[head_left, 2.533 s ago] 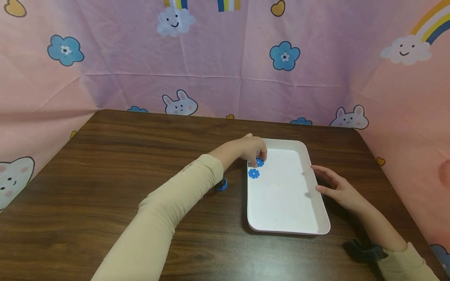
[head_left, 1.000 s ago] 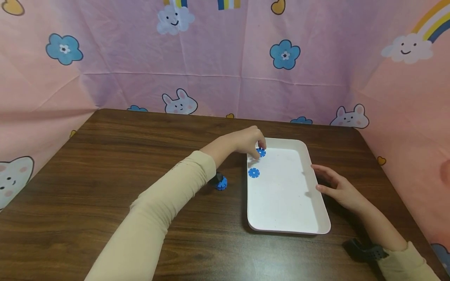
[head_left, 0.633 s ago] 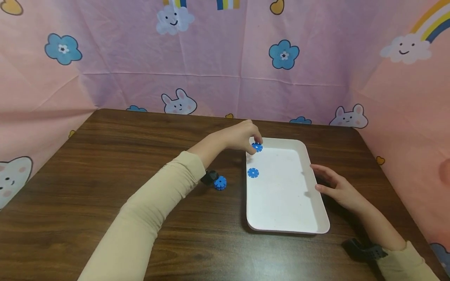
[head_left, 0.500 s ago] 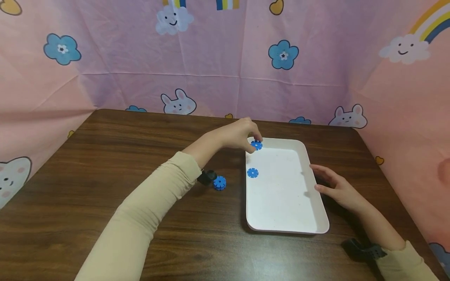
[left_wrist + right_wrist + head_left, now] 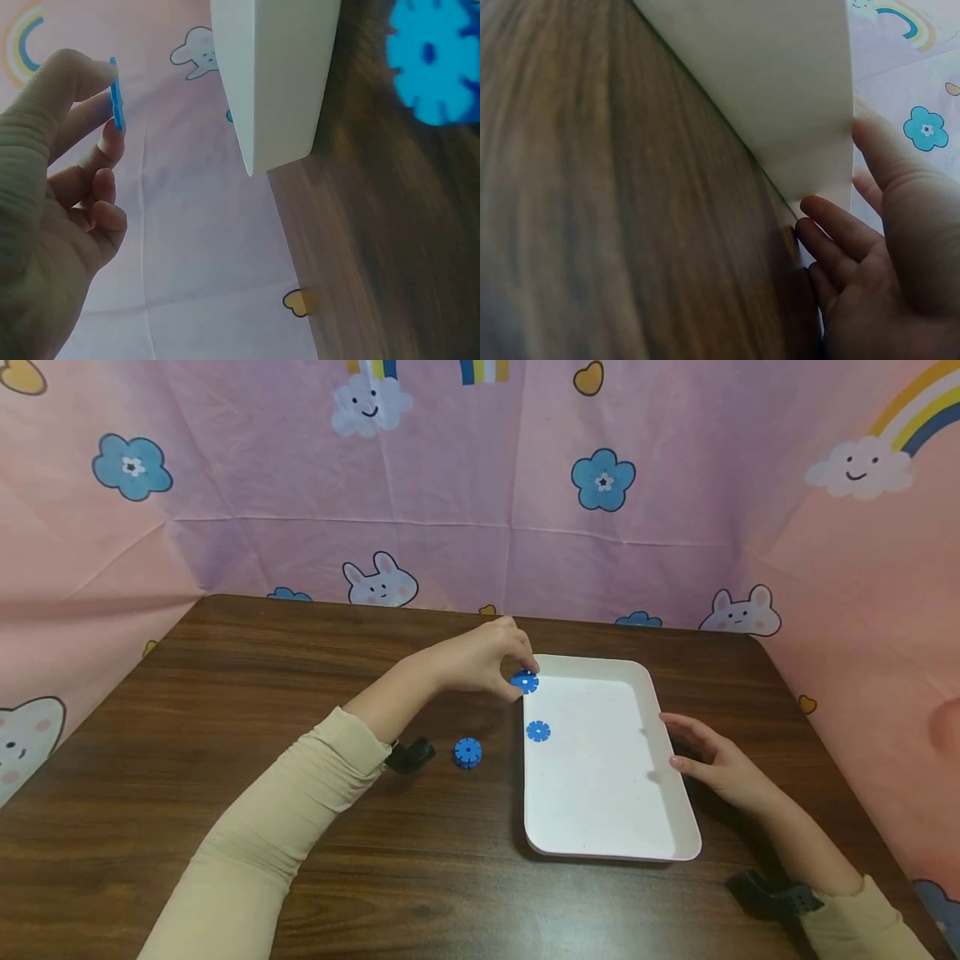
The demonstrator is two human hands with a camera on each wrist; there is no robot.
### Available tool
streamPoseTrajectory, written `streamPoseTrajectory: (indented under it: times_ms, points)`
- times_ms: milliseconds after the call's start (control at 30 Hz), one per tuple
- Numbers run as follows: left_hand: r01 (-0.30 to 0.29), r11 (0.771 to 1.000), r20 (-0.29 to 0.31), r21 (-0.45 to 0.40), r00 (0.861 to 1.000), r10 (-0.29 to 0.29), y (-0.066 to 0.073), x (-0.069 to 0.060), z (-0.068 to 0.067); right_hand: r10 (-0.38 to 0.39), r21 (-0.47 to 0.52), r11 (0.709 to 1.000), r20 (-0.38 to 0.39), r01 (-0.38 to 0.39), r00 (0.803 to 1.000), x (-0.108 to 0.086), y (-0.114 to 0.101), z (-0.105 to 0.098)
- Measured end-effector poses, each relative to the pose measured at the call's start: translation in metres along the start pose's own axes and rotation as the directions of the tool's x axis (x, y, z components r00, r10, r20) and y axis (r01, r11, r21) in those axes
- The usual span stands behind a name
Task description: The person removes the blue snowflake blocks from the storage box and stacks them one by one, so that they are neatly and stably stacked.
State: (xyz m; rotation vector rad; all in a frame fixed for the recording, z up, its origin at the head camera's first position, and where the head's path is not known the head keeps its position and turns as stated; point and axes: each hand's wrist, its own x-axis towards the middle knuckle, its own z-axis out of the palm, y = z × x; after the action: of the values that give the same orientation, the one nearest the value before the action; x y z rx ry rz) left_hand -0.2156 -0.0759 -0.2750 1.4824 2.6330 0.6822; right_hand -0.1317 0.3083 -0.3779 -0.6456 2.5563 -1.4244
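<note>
At the tray's far left corner my left hand [image 5: 480,658] pinches a blue notched plastic disc [image 5: 527,682] between thumb and fingers. The left wrist view shows that disc [image 5: 117,96] edge-on, raised above the table. A second blue disc [image 5: 538,732] lies flat in the white tray [image 5: 600,847] by its left wall. Just left of the tray, a small stack of blue discs [image 5: 467,752] sits on the table. My right hand [image 5: 723,768] rests against the tray's right side, thumb at the rim and fingers loosely bent along the outer wall [image 5: 772,97].
The brown wooden table [image 5: 337,652] ends at a patterned cloth [image 5: 450,485] at the back and sides. A black band with a small camera [image 5: 411,756] is on the left wrist, and a black band [image 5: 780,895] is on the right wrist.
My left hand, pinching the disc, has lifted from the tray floor, gone towards the far edge, then moved left over the rim. The stack has come out from behind the sleeve. The right hand keeps still.
</note>
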Motion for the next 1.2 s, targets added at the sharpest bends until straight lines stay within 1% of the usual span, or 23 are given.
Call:
streamPoseTrajectory:
  times_ms: [133, 300, 400, 567, 700, 867, 967, 1200]
  points:
    - [-0.020, 1.000, -0.046, -0.017, 0.999, 0.020, 0.002, -0.013, 0.000, -0.007, -0.004, 1.000, -0.004, 0.007, 1.000, 0.000, 0.001, 0.000]
    - [-0.024, 0.999, -0.121, -0.046, 0.993, 0.019, 0.003, -0.030, -0.002, -0.015, -0.003, 1.000, -0.004, 0.015, 1.000, -0.001, 0.002, 0.000]
    - [-0.023, 0.998, -0.141, -0.053, 0.990, 0.015, 0.004, -0.039, -0.001, -0.014, -0.001, 1.000, -0.003, 0.014, 1.000, -0.001, 0.002, 0.000]
    - [-0.032, 0.998, -0.150, -0.053, 0.988, 0.024, 0.005, -0.051, 0.007, -0.006, -0.007, 1.000, -0.003, 0.006, 1.000, -0.001, 0.002, 0.000]
    - [-0.022, 0.998, -0.149, -0.063, 0.989, 0.013, 0.004, -0.059, 0.014, 0.000, -0.013, 1.000, -0.001, 0.000, 1.000, -0.001, 0.002, 0.000]
    - [0.017, 0.998, -0.121, -0.064, 0.992, -0.025, 0.004, -0.067, 0.022, 0.004, -0.007, 1.000, 0.004, -0.004, 1.000, 0.000, 0.003, -0.001]
    - [0.032, 0.997, -0.114, -0.072, 0.993, -0.040, 0.004, -0.071, 0.026, -0.003, 0.003, 1.000, 0.005, 0.003, 1.000, 0.000, 0.003, -0.001]
    - [0.017, 0.994, -0.084, -0.105, 0.996, -0.026, 0.004, -0.079, 0.033, 0.006, 0.002, 1.000, 0.004, -0.006, 1.000, 0.000, 0.002, -0.001]
